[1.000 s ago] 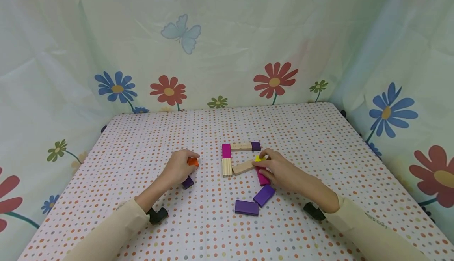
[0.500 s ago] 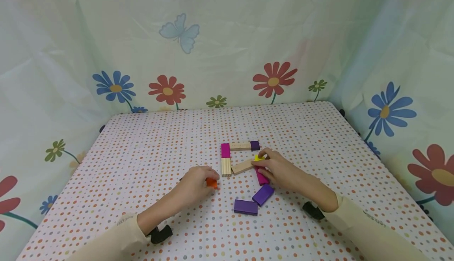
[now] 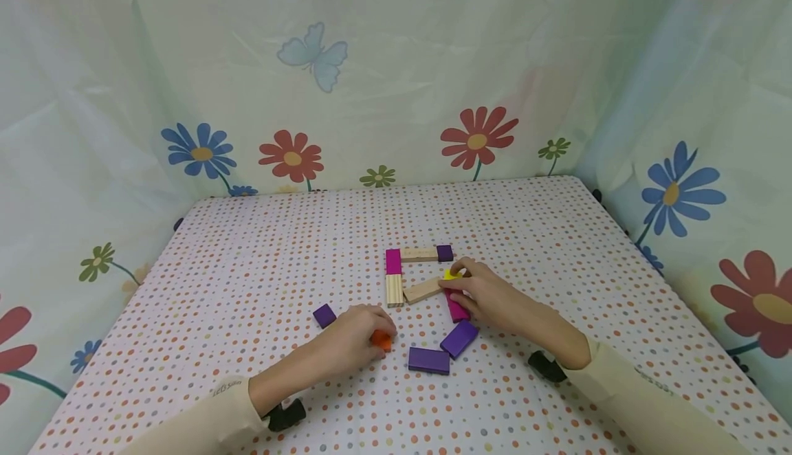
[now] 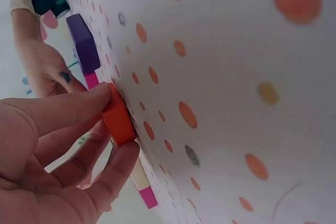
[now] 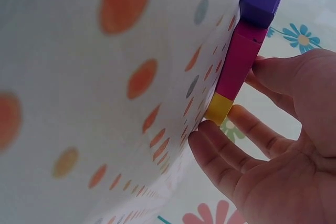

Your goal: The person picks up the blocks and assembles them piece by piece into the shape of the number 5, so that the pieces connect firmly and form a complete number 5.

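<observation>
My left hand (image 3: 354, 339) pinches an orange wooden block (image 3: 381, 341) between thumb and fingertips, just above or on the cloth. In the left wrist view the orange block (image 4: 118, 119) lies between the tips. My right hand (image 3: 495, 298) has its fingers curled about a small yellow block (image 3: 451, 275), at the far end of a pink block (image 3: 458, 309). The right wrist view shows fingertips at the yellow block (image 5: 219, 108) and the thumb beside the pink block (image 5: 239, 61). A plain wood block (image 3: 423, 291) slants left from the yellow one.
Two purple blocks, one angled (image 3: 459, 339) and one flat (image 3: 430, 361), lie in front of the pink block. A dark purple block (image 3: 324, 315) sits behind the left wrist. Farther back are another pink block (image 3: 393, 262), plain blocks (image 3: 419, 255) and a dark purple block (image 3: 445, 253).
My left hand has carried the orange block rightward and nearer, away from the dark purple block, which now shows fully. My right hand has stayed in place at the yellow block.
</observation>
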A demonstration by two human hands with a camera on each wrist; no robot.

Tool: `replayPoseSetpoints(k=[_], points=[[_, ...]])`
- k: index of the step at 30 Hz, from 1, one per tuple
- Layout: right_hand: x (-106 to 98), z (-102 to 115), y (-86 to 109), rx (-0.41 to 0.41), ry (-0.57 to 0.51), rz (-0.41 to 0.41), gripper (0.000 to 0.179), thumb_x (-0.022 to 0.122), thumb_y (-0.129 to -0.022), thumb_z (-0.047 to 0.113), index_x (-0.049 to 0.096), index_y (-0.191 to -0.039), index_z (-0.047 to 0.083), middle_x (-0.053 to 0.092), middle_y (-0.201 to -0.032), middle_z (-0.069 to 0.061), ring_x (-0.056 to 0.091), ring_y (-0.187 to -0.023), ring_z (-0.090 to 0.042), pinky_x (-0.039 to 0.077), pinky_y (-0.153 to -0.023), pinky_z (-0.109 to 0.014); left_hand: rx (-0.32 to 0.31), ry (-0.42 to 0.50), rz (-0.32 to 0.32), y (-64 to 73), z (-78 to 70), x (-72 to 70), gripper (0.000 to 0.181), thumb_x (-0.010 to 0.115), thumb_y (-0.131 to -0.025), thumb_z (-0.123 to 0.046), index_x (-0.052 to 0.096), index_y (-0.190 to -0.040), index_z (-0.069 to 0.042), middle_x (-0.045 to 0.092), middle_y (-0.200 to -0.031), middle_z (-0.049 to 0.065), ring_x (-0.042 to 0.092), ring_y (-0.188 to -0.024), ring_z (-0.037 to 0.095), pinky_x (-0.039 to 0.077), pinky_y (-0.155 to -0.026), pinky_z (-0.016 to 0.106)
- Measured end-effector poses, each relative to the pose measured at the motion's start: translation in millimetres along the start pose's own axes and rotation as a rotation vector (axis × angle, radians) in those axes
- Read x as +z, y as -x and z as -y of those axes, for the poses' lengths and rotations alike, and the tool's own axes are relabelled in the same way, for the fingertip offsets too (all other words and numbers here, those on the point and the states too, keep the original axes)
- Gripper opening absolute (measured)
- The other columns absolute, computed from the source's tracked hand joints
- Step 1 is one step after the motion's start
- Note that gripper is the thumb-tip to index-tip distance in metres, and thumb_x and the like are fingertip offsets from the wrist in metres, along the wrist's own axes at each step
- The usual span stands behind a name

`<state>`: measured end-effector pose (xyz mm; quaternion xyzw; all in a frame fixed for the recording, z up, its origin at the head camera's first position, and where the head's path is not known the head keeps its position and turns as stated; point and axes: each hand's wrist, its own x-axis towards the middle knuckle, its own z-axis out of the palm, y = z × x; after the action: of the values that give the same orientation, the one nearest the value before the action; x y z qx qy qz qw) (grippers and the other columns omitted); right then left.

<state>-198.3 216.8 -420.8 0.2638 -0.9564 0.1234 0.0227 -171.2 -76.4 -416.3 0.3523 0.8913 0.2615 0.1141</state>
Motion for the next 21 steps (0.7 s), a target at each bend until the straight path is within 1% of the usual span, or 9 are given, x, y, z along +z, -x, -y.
replayPoseSetpoints(k=[2,5,8,11,14,16,21], points=[[0.0,0.3,-0.2,0.000,0.001,0.002,0.030,0.072,-0.101,0.009,0.076,-0.130,0.008,0.061,-0.129,-0.016,0.059,-0.105,-0.023,0.054,-0.081,-0.033,0.001,0.013,0.003,0.2,0.1,-0.9,0.027,0.083,-0.088,-0.003,0.081,-0.115,-0.006,0.077,-0.119,0.005,0.069,-0.112,0.019,0.058,-0.091,0.026],[-0.7,1.1,-0.5,0.008,0.002,0.005,0.030,0.071,-0.101,0.009,0.076,-0.130,0.008,0.061,-0.129,-0.016,0.059,-0.105,-0.023,0.054,-0.081,-0.034,0.000,0.036,-0.007,0.0,-1.3,-6.1,0.031,0.082,-0.089,-0.005,0.079,-0.120,-0.004,0.075,-0.124,0.008,0.069,-0.112,0.022,0.057,-0.087,0.024],[-1.2,1.4,-0.9,0.014,0.001,0.004,0.030,0.071,-0.101,0.009,0.076,-0.130,0.008,0.061,-0.129,-0.016,0.059,-0.106,-0.024,0.054,-0.082,-0.035,-0.009,0.046,-0.038,0.1,-3.8,-16.2,0.032,0.080,-0.091,-0.005,0.077,-0.123,-0.003,0.074,-0.129,0.010,0.070,-0.112,0.027,0.059,-0.084,0.028],[-1.1,1.5,-0.9,0.016,0.001,0.008,0.030,0.071,-0.101,0.009,0.076,-0.131,0.008,0.061,-0.130,-0.016,0.059,-0.107,-0.024,0.054,-0.082,-0.035,-0.041,0.036,-0.050,1.5,-5.1,-27.6,0.031,0.079,-0.092,-0.006,0.077,-0.124,-0.003,0.075,-0.130,0.010,0.070,-0.108,0.027,0.057,-0.081,0.031],[-1.3,2.0,-0.4,0.020,0.001,0.015,0.030,0.071,-0.101,0.009,0.076,-0.131,0.008,0.060,-0.130,-0.016,0.060,-0.108,-0.025,0.055,-0.083,-0.035,-0.067,0.048,-0.018,3.7,-3.8,-35.3,0.030,0.080,-0.092,-0.006,0.078,-0.122,-0.002,0.077,-0.125,0.010,0.069,-0.102,0.024,0.055,-0.076,0.028],[-1.6,2.3,-0.3,0.023,0.001,0.018,0.031,0.071,-0.102,0.009,0.076,-0.132,0.008,0.060,-0.131,-0.016,0.060,-0.108,-0.025,0.054,-0.083,-0.035,-0.078,0.073,0.016,4.4,-2.0,-36.8,0.031,0.080,-0.091,-0.004,0.078,-0.121,0.000,0.078,-0.121,0.011,0.068,-0.096,0.021,0.054,-0.073,0.026],[-2.2,2.9,-0.3,0.027,0.001,0.018,0.030,0.070,-0.102,0.010,0.076,-0.131,0.008,0.060,-0.131,-0.016,0.059,-0.108,-0.025,0.054,-0.082,-0.035,-0.087,0.110,0.093,3.6,3.8,-29.2,0.036,0.082,-0.088,-0.002,0.077,-0.124,-0.002,0.077,-0.116,0.009,0.065,-0.088,0.014,0.054,-0.069,0.022]])
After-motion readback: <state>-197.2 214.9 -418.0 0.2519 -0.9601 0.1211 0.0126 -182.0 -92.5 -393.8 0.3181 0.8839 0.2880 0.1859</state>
